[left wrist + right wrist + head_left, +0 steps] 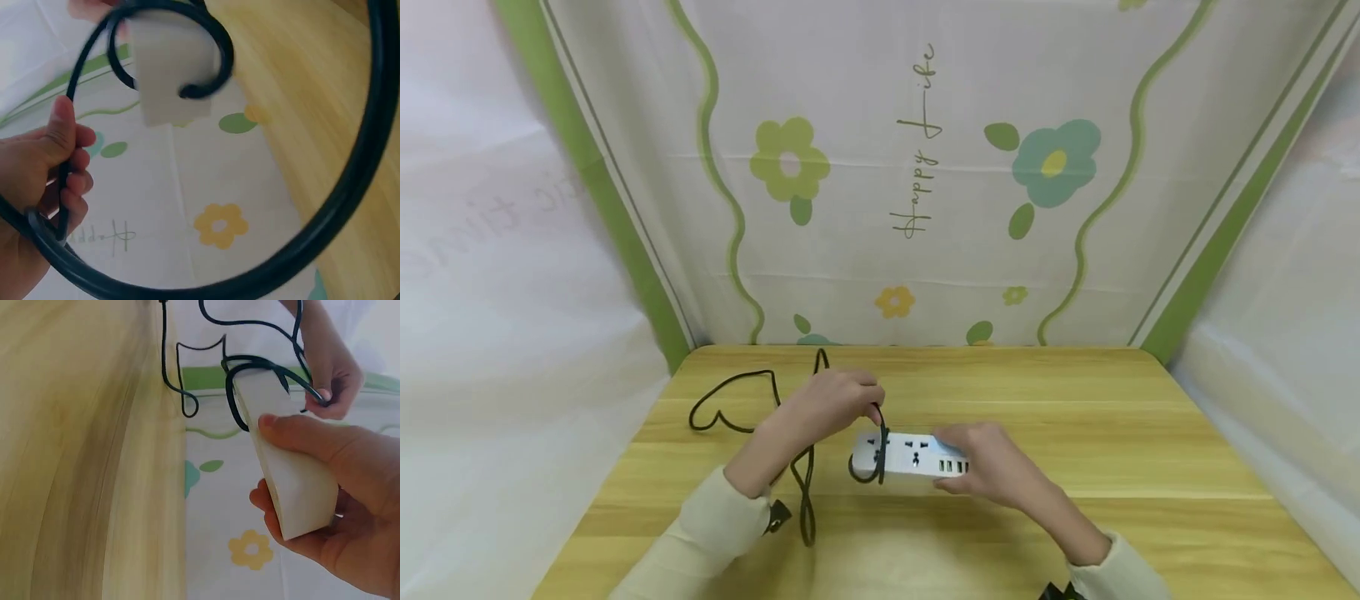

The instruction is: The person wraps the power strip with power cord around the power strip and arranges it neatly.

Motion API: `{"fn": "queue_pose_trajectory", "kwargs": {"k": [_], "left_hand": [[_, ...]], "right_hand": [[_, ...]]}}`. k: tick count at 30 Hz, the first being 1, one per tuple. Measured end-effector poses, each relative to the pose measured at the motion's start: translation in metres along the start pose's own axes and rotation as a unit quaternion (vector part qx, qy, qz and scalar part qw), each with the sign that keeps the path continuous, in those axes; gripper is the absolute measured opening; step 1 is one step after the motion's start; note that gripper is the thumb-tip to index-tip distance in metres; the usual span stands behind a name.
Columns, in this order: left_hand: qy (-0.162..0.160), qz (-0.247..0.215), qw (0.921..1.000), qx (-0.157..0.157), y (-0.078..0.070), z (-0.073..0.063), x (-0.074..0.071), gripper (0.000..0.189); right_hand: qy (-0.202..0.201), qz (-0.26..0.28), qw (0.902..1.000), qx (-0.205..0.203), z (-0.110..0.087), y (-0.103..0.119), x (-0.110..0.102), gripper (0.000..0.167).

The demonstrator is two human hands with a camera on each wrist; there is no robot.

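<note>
A white power strip (898, 454) with sockets and several USB ports faces up in the head view. My right hand (988, 462) grips its right end, thumb on one long side and fingers on the other. Its black cord (882, 454) loops around the left end of the strip. My left hand (835, 404) pinches that cord just above and left of the strip. In the left wrist view the left fingers (75, 181) curl round the cord. The right wrist view shows the strip (284, 462) held off the table, the cord curled over its far end.
More of the cord lies on the wooden table (1075, 417) at the left, in a loose heart-shaped loop (718, 417) and a twisted strand (805, 500). A white curtain (865, 250) with printed flowers stands behind the table, and white cloth hangs at both sides.
</note>
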State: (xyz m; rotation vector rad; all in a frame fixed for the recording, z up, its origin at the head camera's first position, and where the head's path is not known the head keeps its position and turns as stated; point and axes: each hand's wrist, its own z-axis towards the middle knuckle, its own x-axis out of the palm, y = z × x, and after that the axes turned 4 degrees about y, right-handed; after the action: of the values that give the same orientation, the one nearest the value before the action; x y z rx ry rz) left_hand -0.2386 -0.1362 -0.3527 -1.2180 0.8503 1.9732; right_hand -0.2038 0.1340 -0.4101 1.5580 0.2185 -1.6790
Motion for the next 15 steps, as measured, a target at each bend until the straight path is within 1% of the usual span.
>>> {"fn": "queue_pose_trajectory", "kwargs": {"k": [4, 6, 9, 12, 14, 15], "left_hand": [[0.025, -0.068, 0.9972, 0.021, 0.006, 0.001, 0.008, 0.013], [0.029, -0.120, 0.9920, 0.025, 0.010, 0.001, 0.013, 0.012], [0.024, -0.208, 0.9772, 0.034, 0.013, 0.000, 0.024, 0.011], [0.019, -0.285, 0.9574, 0.042, 0.011, 0.000, 0.038, 0.013], [0.026, -0.320, 0.9465, 0.036, 0.007, -0.002, 0.047, 0.011], [0.033, -0.333, 0.9421, 0.024, 0.004, -0.004, 0.052, 0.009]], "right_hand": [[0.034, 0.067, 0.9970, -0.019, -0.005, -0.002, -0.007, 0.058], [0.042, 0.107, 0.9931, -0.025, -0.007, -0.004, -0.010, 0.061], [0.047, 0.168, 0.9843, -0.026, -0.010, -0.007, -0.014, 0.063], [0.045, 0.232, 0.9714, -0.022, -0.012, -0.009, -0.017, 0.061], [0.041, 0.266, 0.9629, -0.017, -0.013, -0.011, -0.019, 0.060], [0.037, 0.280, 0.9592, -0.019, -0.014, -0.011, -0.021, 0.060]]}}
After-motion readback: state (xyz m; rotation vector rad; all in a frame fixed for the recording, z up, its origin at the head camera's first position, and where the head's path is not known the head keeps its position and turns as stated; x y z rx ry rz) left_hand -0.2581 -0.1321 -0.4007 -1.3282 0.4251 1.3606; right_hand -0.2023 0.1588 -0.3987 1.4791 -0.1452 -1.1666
